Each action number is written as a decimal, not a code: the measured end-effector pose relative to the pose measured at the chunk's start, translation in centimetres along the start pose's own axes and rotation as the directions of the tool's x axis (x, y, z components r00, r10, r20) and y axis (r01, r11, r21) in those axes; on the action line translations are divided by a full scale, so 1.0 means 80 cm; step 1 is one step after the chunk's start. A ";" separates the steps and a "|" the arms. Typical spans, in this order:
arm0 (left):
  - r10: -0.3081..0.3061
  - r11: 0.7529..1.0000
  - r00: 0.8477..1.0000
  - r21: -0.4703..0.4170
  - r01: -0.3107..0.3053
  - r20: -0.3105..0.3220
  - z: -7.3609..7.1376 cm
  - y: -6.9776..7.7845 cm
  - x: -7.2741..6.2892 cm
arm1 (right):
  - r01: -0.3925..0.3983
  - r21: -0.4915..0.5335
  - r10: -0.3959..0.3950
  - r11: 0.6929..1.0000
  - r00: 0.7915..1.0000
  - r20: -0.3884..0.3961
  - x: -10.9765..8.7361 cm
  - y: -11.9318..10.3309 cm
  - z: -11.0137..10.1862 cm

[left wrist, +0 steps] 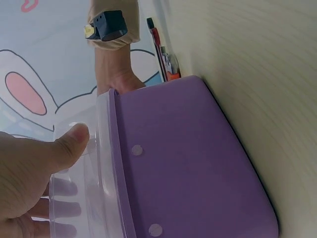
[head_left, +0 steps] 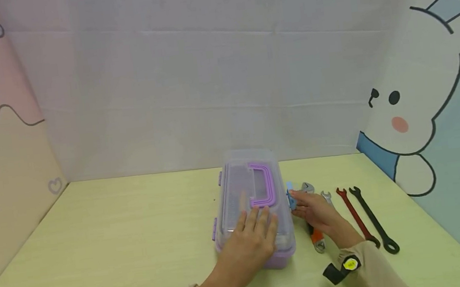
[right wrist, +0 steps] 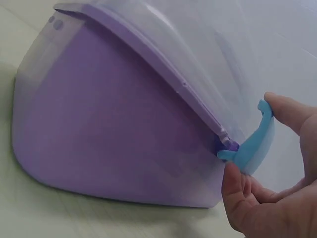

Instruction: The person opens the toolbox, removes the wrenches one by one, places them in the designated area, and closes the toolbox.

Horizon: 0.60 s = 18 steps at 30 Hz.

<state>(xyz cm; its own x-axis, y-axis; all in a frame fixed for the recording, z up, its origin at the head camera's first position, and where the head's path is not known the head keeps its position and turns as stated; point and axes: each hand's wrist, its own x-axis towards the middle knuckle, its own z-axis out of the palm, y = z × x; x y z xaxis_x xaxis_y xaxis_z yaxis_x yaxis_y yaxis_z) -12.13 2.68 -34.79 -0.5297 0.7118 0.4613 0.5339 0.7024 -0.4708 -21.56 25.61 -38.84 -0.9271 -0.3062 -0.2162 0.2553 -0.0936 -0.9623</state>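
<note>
A purple toolbox with a clear lid stands lengthwise on the table, its lid down. On the lid lies a purple carrying handle. My left hand rests on the lid's near part, fingers straight and spread; the left wrist view shows its thumb along the lid's near end. At the box's right side my right hand pinches a light blue latch between thumb and fingers. The latch tilts outward from the purple rim, its lower end at the hinge point there.
Right of the box lie an adjustable wrench with an orange handle, a silver wrench partly behind the right hand, a red wrench and a black wrench. A white cloth wall closes off the table's back.
</note>
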 end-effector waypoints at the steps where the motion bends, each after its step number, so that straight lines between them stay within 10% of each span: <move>1: -0.002 1.000 1.000 -0.001 0.002 -0.005 0.001 0.001 0.000 | -0.001 -0.017 0.001 1.000 1.000 -0.009 0.001 0.000 0.002; 18: -0.052 0.998 0.993 -0.028 0.049 -0.108 0.013 0.010 -0.007 | -0.026 0.039 0.022 0.999 0.994 0.103 0.007 0.011 0.003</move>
<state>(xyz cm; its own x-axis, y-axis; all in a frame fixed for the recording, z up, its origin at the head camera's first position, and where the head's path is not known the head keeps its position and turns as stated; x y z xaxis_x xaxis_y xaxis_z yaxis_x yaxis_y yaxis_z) -12.09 2.80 -36.20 -0.4823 0.6705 0.5638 0.5253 0.7364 -0.4264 -21.80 25.12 -39.78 -0.8880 -0.4044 -0.2188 0.2897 -0.1224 -0.9493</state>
